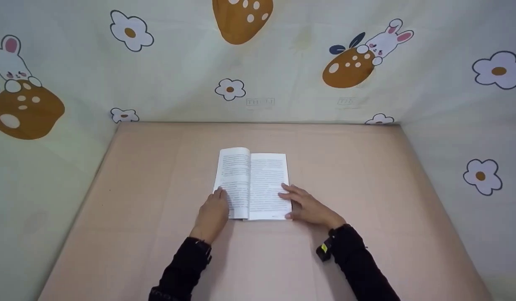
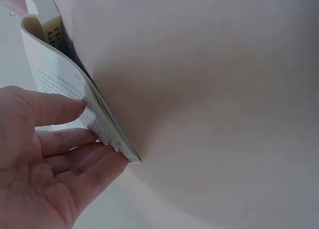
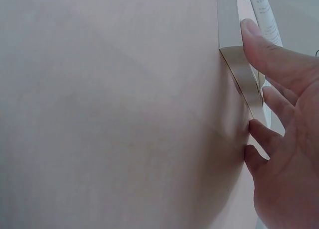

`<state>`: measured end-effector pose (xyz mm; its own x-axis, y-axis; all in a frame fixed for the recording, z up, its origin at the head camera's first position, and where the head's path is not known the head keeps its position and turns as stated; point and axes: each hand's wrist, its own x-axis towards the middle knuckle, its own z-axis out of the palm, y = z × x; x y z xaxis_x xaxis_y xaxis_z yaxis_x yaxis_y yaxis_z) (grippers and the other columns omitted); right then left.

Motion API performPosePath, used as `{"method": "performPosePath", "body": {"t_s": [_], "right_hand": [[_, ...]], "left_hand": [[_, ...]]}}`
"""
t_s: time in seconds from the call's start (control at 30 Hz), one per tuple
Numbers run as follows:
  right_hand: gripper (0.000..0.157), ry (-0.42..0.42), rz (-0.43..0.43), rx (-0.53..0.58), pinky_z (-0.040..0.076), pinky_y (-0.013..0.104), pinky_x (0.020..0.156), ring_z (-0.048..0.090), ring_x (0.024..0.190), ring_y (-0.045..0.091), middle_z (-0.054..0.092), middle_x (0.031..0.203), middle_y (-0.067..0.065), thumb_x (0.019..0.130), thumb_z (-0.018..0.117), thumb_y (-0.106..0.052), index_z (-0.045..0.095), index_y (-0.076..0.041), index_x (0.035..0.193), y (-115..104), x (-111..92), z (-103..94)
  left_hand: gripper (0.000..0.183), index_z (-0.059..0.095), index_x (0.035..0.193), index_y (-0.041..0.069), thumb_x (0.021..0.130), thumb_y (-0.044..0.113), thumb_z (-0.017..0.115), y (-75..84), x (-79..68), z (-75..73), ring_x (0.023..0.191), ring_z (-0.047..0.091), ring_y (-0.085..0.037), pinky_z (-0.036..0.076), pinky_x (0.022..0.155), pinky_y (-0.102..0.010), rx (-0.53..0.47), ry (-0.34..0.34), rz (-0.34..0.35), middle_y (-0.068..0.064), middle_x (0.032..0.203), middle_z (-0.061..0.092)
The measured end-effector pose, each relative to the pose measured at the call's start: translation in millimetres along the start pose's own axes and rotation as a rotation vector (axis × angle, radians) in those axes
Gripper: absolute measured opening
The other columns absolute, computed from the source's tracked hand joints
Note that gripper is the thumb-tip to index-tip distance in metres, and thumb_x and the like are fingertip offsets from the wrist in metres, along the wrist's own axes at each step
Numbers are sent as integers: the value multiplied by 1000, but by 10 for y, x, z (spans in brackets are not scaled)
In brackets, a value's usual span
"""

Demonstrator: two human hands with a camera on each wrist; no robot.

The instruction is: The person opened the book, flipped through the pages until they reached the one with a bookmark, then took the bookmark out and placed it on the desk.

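Note:
An open book (image 1: 267, 179) with printed text lies on the table, its left pages bowed up near the spine. My left hand (image 1: 213, 212) rests on the lower left page near its outer edge. In the left wrist view, the thumb and fingertips of the left hand (image 2: 65, 154) touch the printed page along that edge. My right hand (image 1: 310, 207) is at the lower right edge, fingertips on the right page and thumb near the bottom corner. In the right wrist view, the right hand (image 3: 294, 124) has its thumb over the thick page block, other fingertips along the book's side.
A pale pinkish tabletop (image 1: 136, 188) extends around the book. Fabric walls (image 1: 178, 62) printed with rabbits, flowers and brown spotted shapes enclose it at the back and sides. Dark sleeves (image 1: 354, 255) cover both forearms, and a small black device (image 1: 323, 251) sits at the right wrist.

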<state>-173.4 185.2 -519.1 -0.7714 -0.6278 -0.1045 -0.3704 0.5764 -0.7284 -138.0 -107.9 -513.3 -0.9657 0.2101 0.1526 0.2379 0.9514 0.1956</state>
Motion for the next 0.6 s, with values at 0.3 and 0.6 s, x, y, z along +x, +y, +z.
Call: {"method": "performPosePath", "body": {"t_s": [0.3, 0.6], "right_hand": [[54, 98, -34, -56, 22, 56, 111, 25, 138, 37, 32, 149, 14, 84, 68, -27, 52, -5, 130, -8, 39, 76], [44, 207, -46, -58, 27, 57, 107, 34, 133, 38, 41, 143, 15, 85, 66, -26, 57, -4, 122, -46, 66, 136]], "left_hand": [[69, 36, 137, -9, 92, 40, 53, 57, 35, -51, 121, 45, -46, 45, 95, -51, -201, -175, -103, -37, 134, 38], [96, 32, 139, -7, 75, 55, 66, 109, 16, -19, 119, 45, -45, 43, 97, -49, -232, -139, -65, -33, 136, 38]]}}
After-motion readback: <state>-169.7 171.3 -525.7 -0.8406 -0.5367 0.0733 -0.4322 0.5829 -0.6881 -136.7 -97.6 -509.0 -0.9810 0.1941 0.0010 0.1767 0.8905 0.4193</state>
